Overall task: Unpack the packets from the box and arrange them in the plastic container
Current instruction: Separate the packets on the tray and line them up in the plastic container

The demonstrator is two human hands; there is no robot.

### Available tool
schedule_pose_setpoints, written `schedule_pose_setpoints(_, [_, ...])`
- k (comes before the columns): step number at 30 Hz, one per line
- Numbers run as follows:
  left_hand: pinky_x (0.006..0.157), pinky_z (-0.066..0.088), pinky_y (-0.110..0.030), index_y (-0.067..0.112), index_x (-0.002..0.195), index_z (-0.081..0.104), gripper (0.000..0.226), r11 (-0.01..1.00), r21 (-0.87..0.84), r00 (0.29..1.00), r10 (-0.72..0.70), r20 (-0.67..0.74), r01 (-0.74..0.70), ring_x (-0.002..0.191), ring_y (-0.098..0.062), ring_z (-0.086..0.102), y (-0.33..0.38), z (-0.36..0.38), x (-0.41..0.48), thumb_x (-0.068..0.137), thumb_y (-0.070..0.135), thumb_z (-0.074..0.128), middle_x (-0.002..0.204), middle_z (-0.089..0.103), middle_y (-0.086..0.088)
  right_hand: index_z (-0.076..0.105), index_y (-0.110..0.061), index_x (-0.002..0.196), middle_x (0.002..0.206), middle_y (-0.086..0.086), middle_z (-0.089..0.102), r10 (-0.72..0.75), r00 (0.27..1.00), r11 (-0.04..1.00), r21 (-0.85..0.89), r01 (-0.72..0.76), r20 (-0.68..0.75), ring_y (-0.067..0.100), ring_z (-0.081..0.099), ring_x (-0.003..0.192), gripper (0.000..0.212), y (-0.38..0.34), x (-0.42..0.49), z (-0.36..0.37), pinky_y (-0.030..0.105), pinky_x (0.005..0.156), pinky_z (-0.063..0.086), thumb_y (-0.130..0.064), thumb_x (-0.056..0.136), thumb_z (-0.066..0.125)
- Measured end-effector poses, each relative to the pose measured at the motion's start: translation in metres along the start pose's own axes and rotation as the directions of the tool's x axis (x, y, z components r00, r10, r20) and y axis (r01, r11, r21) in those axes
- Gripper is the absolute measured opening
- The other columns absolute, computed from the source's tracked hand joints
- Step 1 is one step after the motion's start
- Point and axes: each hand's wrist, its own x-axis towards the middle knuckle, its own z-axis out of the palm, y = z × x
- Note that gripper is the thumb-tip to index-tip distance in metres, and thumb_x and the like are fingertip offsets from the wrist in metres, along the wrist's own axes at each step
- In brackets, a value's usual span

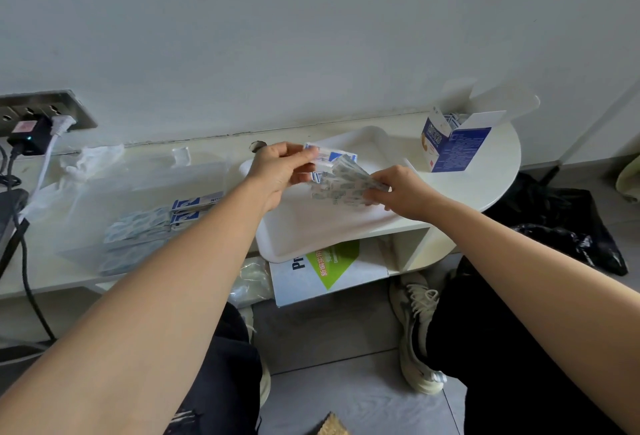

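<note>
Both hands' fingers pinch a fanned stack of plaster packets. Thin, light and slippery, they probably hold best pinched at the edges.

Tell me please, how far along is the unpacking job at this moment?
Partly done. Several packets already lie in the clear plastic container on the left. In hand: the left hand and right hand hold a bunch of packets over the white tray. Left: the open box still shows packets inside.
</note>
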Motion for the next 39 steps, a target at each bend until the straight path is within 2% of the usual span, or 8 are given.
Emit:
schedule_pose_setpoints(4, [0.063, 0.054, -0.028, 0.006, 0.094, 0.066, 0.014, 0.951, 0.307, 0.99, 0.019, -0.141, 0.026, 0.062, -0.016, 0.053, -0.013, -0.004, 0.012, 0.086, 0.017, 0.07, 0.075, 0.057, -0.005, 0.065, -0.009, 0.071, 0.075, 0.016, 0.065, 0.008, 1.0, 1.0, -0.026, -0.009, -0.023, 0.036, 0.053, 0.067, 0.019, 0.001, -0.004, -0.003, 0.039, 0.062, 0.048, -0.02, 0.087, 0.061])
schedule_pose_setpoints(8, [0.096, 0.039, -0.033, 0.012, 0.121, 0.059, 0.034, 0.532, 0.844, 0.938, 0.323, -0.123, -0.072, 0.113, -0.029, 0.049, -0.014, -0.002, 0.013, 0.088, 0.02, 0.06, 0.124, 0.048, -0.013, 0.039, -0.023, 0.051, 0.056, 0.003, 0.044, -0.05, 0.996, 0.993, -0.108, 0.041, -0.08, 0.026, 0.04, 0.061, 0.043, -0.003, -0.005, -0.003, 0.031, 0.055, 0.032, -0.014, 0.089, 0.058])
schedule_pose_setpoints(11, [0.087, 0.039, -0.025, 0.017, 0.12, 0.061, 0.037, 0.544, 0.717, 0.868, 0.466, 0.174, -0.436, 0.107, -0.02, 0.051, -0.003, 0.005, 0.002, 0.083, 0.018, 0.054, 0.116, 0.05, -0.002, 0.052, -0.016, 0.058, 0.054, -0.001, 0.041, -0.058, 0.995, 0.991, -0.128, 0.047, -0.083, 0.026, 0.039, 0.061, 0.031, -0.005, -0.004, -0.002, 0.033, 0.058, 0.036, -0.014, 0.089, 0.057])
schedule_pose_setpoints(14, [0.088, 0.042, -0.026, 0.018, 0.13, 0.052, 0.06, 0.466, 0.717, 0.855, 0.279, 0.438, -0.519, 0.106, -0.016, 0.052, -0.008, 0.016, -0.011, 0.072, 0.03, 0.065, 0.119, 0.055, -0.002, 0.057, -0.015, 0.063, 0.058, 0.002, 0.043, -0.087, 0.994, 0.984, -0.163, 0.076, -0.06, 0.026, 0.04, 0.063, 0.026, -0.011, -0.005, 0.0, 0.029, 0.053, 0.031, -0.016, 0.089, 0.058])
schedule_pose_setpoints(20, [0.077, 0.036, -0.028, 0.012, 0.126, 0.043, 0.057, 0.343, 0.846, 0.909, 0.233, 0.346, -0.409, 0.096, -0.029, 0.06, -0.029, 0.026, -0.013, 0.077, 0.018, 0.073, 0.104, 0.065, -0.008, 0.054, -0.012, 0.092, 0.081, 0.014, 0.057, -0.125, 0.992, 0.968, -0.221, 0.118, -0.019, 0.03, 0.046, 0.071, 0.003, -0.008, -0.008, 0.007, 0.032, 0.06, 0.029, -0.012, 0.092, 0.051])
schedule_pose_setpoints(25, [0.083, 0.041, -0.029, 0.02, 0.121, 0.052, 0.051, 0.355, 0.814, 0.887, 0.21, 0.41, -0.46, 0.099, -0.02, 0.059, -0.026, 0.022, -0.017, 0.076, 0.029, 0.075, 0.107, 0.063, 0.001, 0.056, -0.013, 0.115, 0.103, 0.012, 0.06, -0.186, 0.983, 0.936, -0.303, 0.18, 0.011, 0.03, 0.056, 0.093, 0.027, -0.003, -0.008, 0.009, 0.035, 0.074, 0.042, -0.013, 0.089, 0.049])
schedule_pose_setpoints(34, [0.082, 0.042, -0.03, 0.024, 0.107, 0.063, 0.052, 0.214, 0.898, 0.92, 0.168, 0.353, -0.384, 0.098, -0.017, 0.045, -0.024, 0.011, -0.017, 0.064, 0.047, 0.08, 0.102, 0.052, -0.001, 0.061, -0.009, 0.107, 0.102, 0.009, 0.058, -0.22, 0.975, 0.93, -0.298, 0.214, 0.012, 0.026, 0.054, 0.093, 0.021, -0.004, -0.002, 0.016, 0.025, 0.072, 0.034, -0.012, 0.087, 0.054])
schedule_pose_setpoints(39, [0.068, 0.031, -0.024, 0.018, 0.091, 0.067, 0.014, 0.141, 0.898, 0.904, 0.164, 0.395, -0.417, 0.089, -0.022, 0.056, -0.022, 0.019, -0.022, 0.079, 0.024, 0.069, 0.091, 0.064, -0.004, 0.063, -0.009, 0.095, 0.09, 0.006, 0.061, -0.291, 0.956, 0.927, -0.258, 0.272, -0.038, 0.024, 0.055, 0.081, 0.013, -0.007, -0.003, 0.016, 0.028, 0.069, 0.039, -0.012, 0.083, 0.059])
